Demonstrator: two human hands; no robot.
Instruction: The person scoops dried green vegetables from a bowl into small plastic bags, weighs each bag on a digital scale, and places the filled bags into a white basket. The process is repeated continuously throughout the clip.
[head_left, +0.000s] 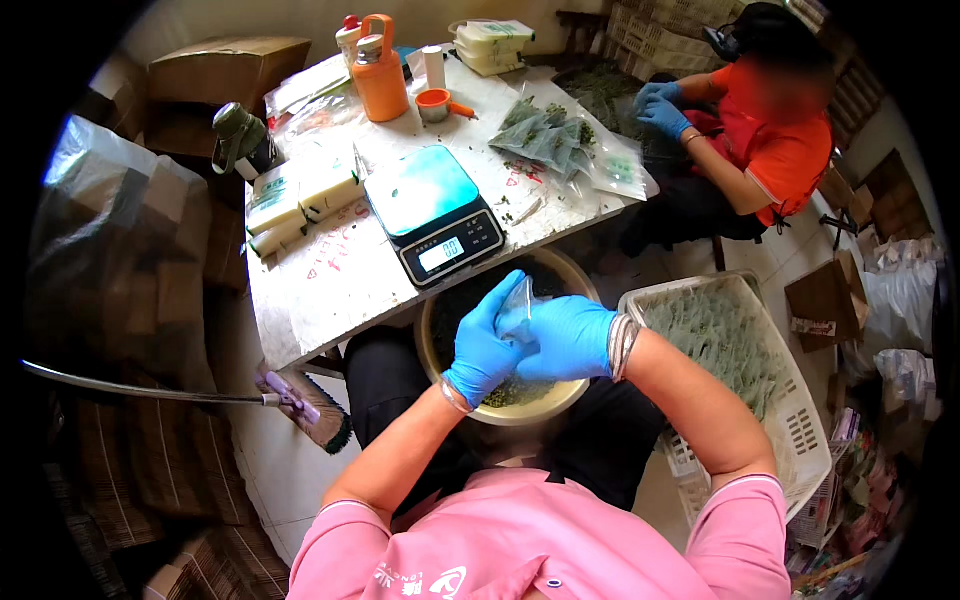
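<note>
Both hands wear blue gloves and meet above a round yellowish basin (495, 417) that holds dried greenish plant material. My left hand (484, 345) grips a small translucent mesh bag (516, 309) at its side. My right hand (574, 337) is closed around the same bag from the other side, its fingertips hidden beneath. Past the hands, on the table's near edge, stands a digital scale (424, 187) with a bare platform and a lit display reading zero. Farther right on the table, several filled mesh bags (544, 139) lie on clear plastic.
Stacks of packets (300, 195), an orange flask (380, 82) and an orange-rimmed scoop (439, 105) occupy the white table (330, 300). A white plastic crate (802, 442) of filled bags stands at right. A broom (307, 409) lies left. A co-worker (772, 142) sits beyond the table's right end.
</note>
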